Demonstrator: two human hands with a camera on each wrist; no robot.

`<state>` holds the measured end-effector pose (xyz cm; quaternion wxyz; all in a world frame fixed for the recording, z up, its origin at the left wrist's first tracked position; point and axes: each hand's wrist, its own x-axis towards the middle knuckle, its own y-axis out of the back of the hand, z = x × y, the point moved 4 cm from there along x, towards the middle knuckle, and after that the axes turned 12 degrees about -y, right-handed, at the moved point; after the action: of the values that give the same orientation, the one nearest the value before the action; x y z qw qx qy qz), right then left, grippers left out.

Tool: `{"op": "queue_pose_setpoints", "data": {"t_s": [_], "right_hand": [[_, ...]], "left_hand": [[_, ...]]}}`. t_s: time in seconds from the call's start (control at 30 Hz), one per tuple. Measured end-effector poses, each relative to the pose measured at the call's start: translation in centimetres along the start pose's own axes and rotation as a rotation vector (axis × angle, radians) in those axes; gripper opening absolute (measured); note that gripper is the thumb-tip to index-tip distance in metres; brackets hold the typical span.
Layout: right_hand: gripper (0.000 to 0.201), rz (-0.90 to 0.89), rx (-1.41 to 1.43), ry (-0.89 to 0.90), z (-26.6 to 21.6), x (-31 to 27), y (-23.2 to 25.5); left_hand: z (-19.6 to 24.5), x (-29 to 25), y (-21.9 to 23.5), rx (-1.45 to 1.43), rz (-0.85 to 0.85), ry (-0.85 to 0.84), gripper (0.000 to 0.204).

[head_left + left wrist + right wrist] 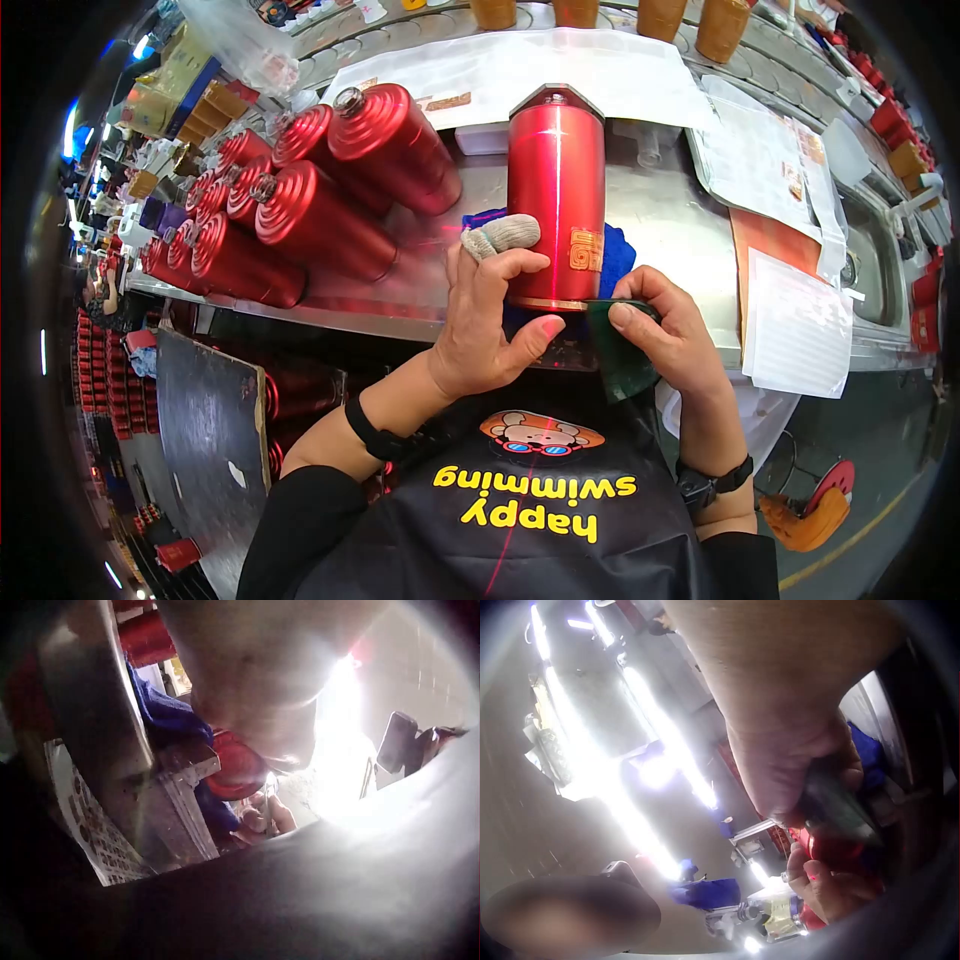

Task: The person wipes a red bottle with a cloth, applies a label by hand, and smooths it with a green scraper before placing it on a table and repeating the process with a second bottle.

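Observation:
A glossy red bottle (556, 190) with a gold square emblem lies on the metal bench, its base toward me and a gold band round that end. My left hand (480, 325) grips it at the base end from the left; a grey knit cover (503, 236) sheathes part of that hand's fingers. In my right hand (672, 330), thumb and fingers pinch a thin dark green sheet (622, 350), which hangs down and meets the bottle's base edge. Blue cloth (617, 262) lies beneath the bottle. The right wrist view shows the green sheet (838, 806) blurred below my right hand.
Several red bottles with stepped shoulders (325, 220) stand to the left on the bench. A dark angular support (556, 95) sits at the bottle's far end. Papers (800, 320) overhang the right bench edge beside a sink (872, 262). Brown containers (722, 30) line the back conveyor.

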<state>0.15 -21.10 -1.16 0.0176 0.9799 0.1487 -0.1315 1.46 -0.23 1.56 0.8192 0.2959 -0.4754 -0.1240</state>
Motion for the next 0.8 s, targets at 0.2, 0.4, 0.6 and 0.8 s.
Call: {"op": "queue_pose_setpoints", "data": {"t_s": [0.2,0.4,0.6,0.8], "right_hand": [[0.017,0.008,0.005,-0.010,-0.4,-0.3,0.0],[0.018,0.001,-0.023,0.027,-0.7,-0.2,-0.4],[0.017,0.004,-0.065,0.078,-1.3,-0.6,-0.3],[0.019,0.090,-0.124,0.116,-3.4,-2.0,0.0]], "left_hand": [[-0.8,-0.9,0.4,-0.020,0.013,-0.008,0.044],[-0.1,-0.2,0.2,-0.022,-0.004,0.008,0.042],[0.2,1.1,-0.2,-0.074,-0.069,-0.020,0.028],[0.6,1.3,-0.4,-0.115,-0.063,-0.055,0.026]]}}
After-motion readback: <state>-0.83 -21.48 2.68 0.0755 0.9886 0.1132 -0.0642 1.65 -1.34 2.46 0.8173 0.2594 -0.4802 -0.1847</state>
